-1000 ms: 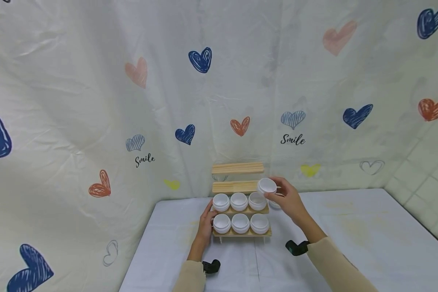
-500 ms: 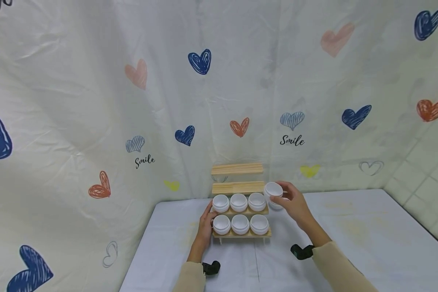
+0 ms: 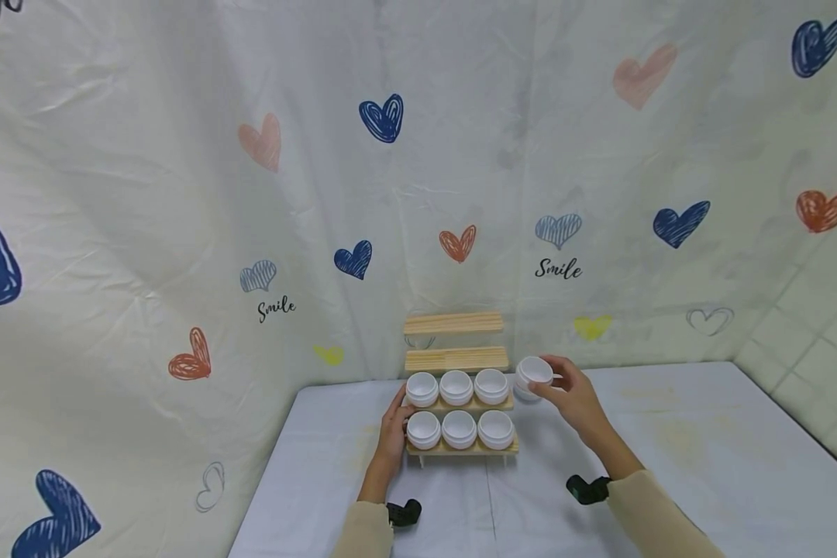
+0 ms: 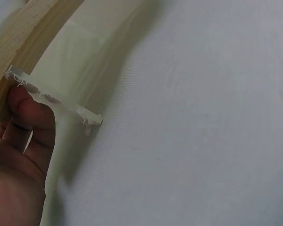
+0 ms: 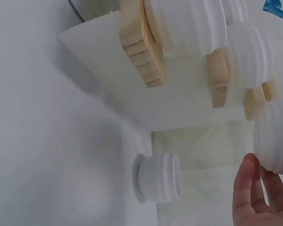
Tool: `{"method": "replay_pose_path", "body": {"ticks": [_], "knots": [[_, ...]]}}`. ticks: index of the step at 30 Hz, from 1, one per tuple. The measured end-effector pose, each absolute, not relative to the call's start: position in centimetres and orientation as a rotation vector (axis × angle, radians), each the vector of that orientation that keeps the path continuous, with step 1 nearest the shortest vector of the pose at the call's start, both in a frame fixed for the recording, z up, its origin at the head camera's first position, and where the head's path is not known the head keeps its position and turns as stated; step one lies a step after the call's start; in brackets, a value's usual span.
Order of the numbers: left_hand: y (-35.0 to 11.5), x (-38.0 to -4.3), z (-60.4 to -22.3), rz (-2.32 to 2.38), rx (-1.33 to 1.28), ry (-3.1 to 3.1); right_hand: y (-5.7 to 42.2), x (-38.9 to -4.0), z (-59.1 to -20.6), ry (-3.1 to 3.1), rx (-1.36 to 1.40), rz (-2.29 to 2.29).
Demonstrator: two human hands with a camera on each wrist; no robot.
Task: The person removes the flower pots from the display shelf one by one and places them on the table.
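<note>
A tiered wooden stand (image 3: pixel 456 359) holds small white ribbed pots in rows of three on its two lower tiers, among them a front pot (image 3: pixel 459 428). My left hand (image 3: pixel 390 434) grips the stand's left side; in the left wrist view its fingers curl at the end of a wooden board (image 4: pixel 26 35). To the right of the stand, my right hand (image 3: pixel 573 394) pinches another white pot (image 3: pixel 534 370) between thumb and fingers, its mouth facing up. The right wrist view shows this pot (image 5: pixel 276 136) raised, and a separate pot (image 5: pixel 159 178) standing on the table beneath.
The two upper tiers, including the top board (image 3: pixel 453 322), carry no pots. A white cloth (image 3: pixel 669 457) covers the table. Behind it hangs a pale curtain (image 3: pixel 418 186) printed with hearts, close to the stand's back.
My right hand has carried its pot rightward and slightly down, from over the stand's second row to beside the stand. My left hand has stayed on the stand.
</note>
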State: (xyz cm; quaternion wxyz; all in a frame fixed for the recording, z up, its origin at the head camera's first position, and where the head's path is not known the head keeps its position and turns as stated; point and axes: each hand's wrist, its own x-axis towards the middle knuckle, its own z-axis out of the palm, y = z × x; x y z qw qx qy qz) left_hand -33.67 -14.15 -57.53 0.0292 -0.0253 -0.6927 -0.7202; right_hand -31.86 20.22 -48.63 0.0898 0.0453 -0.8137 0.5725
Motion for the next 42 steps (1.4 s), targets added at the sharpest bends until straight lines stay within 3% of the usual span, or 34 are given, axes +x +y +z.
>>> {"method": "replay_pose_path", "body": {"ticks": [7,17,26,42], "knots": [[-14.2,-33.9,-57.6,-2.251,-0.08,-2.135,20.8,-32.0,-49.8,-2.435,0.125,1.691],[-14.3,-31.9,-54.5,-2.297,-0.116,-2.134,21.6,-31.6,-50.4,-2.443,0.115,1.688],[-14.1,-33.7,-57.2,-2.222,-0.055,-2.157,22.7,-31.7,-51.4,-2.451,0.094,1.682],[-14.0,-33.5,-57.2,-2.23,-0.096,-2.157,23.7,-32.2,-52.6,-2.503,0.059,1.642]]}}
